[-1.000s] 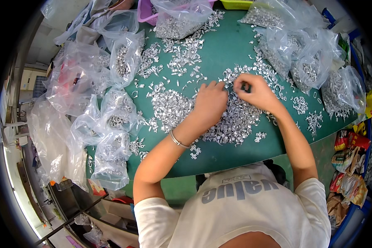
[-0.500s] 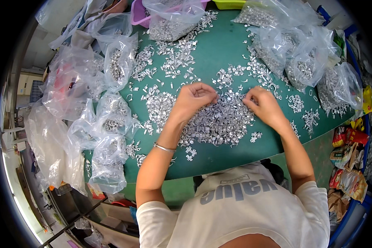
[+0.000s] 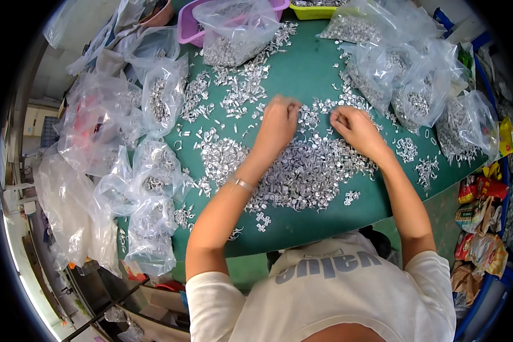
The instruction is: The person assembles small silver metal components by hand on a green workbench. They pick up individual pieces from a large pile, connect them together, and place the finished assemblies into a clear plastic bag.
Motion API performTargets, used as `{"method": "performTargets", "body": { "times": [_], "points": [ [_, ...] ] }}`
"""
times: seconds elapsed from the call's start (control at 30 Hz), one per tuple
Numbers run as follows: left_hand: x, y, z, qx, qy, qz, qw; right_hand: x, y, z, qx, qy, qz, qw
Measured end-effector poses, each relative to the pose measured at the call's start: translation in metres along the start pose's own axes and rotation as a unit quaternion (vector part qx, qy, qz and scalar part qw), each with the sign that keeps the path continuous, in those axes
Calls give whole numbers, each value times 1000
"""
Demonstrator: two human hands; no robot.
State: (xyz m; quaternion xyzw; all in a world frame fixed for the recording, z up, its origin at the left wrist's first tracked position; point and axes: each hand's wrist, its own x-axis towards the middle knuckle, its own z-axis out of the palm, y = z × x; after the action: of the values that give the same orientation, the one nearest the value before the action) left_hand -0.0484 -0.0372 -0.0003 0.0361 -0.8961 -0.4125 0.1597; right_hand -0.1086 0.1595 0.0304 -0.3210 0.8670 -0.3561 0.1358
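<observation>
Head view: loose pile of metal parts [image 3: 308,176] on table [image 3: 308,57], looks largely still to work through; clear bags [image 3: 424,108] at two and nine o'clock from pile already hold parts, small clusters [image 3: 427,170] at three. Left hand [image 3: 279,117] blurred, curled; right hand [image 3: 353,126] curled; cannot tell if gripping anything. Pile: five o'clock from left hand, seven from right.

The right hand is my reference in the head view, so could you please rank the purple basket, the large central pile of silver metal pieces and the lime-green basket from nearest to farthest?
From the right hand:
1. Large central pile of silver metal pieces: just below, leftward.
2. Lime-green basket: top edge, slightly left.
3. Purple basket: top edge, farther left.
</observation>
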Motion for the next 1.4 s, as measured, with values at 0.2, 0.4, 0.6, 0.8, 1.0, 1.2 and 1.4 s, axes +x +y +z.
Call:
{"method": "performTargets", "body": {
  "times": [0.2,0.4,0.6,0.8,1.0,1.2,1.4],
  "points": [
    [20,-21,30,29,-50,78,995,41,22,38,-211,163,-61,962],
    [-10,-2,2,-39,-208,62,975,16,5,41,-81,47,-99,991],
    [-39,26,-36,-43,-272,48,960,-9,-17,19,50,-109,-58,991],
    [-65,42,-57,-54,-253,60,964,-50,-16,16,131,-98,-137,977],
    [-43,25,-44,-9,-116,-24,993,-47,-3,6,142,-36,-49,988],
    [-18,5,-4,94,-138,34,985,-28,-7,23,-36,9,-120,992],
    [-12,5,-7,96,-202,13,974,-24,-11,16,-24,-133,-75,988]
  ]
}}
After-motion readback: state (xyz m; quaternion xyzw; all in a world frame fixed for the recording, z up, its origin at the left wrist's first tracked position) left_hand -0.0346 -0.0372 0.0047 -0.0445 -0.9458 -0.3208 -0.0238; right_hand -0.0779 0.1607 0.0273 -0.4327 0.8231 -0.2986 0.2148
